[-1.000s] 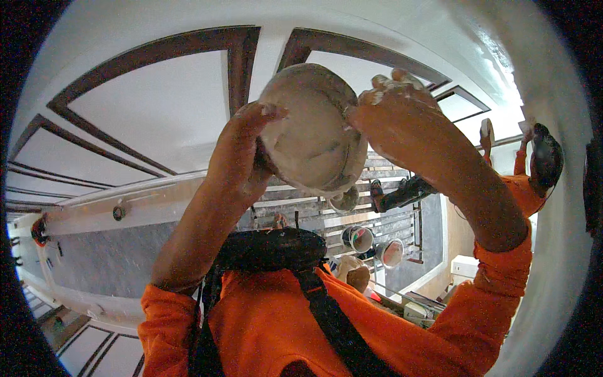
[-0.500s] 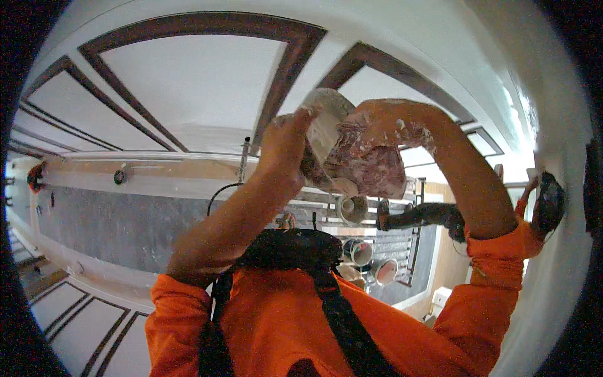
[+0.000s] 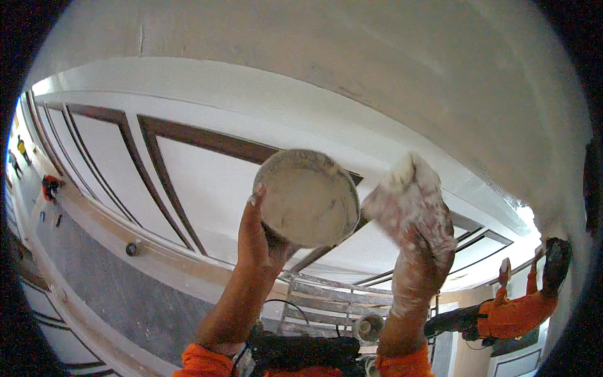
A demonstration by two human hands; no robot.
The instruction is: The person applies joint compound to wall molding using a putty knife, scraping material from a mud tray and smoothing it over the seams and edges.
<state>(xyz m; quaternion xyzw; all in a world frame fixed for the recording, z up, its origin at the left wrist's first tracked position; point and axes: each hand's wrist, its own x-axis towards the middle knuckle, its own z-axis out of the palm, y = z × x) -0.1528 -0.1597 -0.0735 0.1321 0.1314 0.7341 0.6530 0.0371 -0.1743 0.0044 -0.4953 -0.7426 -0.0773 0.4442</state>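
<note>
- Your left hand point(image 3: 256, 242) grips the round pan point(image 3: 306, 202) at its lower left edge: the thumb lies along the rim, and the other fingers go behind it, where you cannot see how they are spread.
- The pan is held up in front of you, well above the slatted platform point(image 3: 323, 305); its round face is turned toward you and carries pale beige paste from edge to edge, with a few darker marks near the right edge.
- Your right hand point(image 3: 426, 248) is closed around the base of a crumpled wad point(image 3: 402, 195), pinkish and white with smears; it is blurred, so its material cannot be told.
- The wad is just beside the pan's right edge, apart from it, and its top fans out above your fingers. White paste coats that hand and wrist.
- A bucket point(image 3: 369, 327) shows near the platform's right edge, beside your right forearm; whether it rests on the slats cannot be told.
- A black pouch point(image 3: 304, 353) sits at your chest, before the platform's near edge.
- To the right, a co-worker in an orange top point(image 3: 518, 313) raises both arms.
- Behind the pan runs a white wall with dark brown frames point(image 3: 207, 135).
</note>
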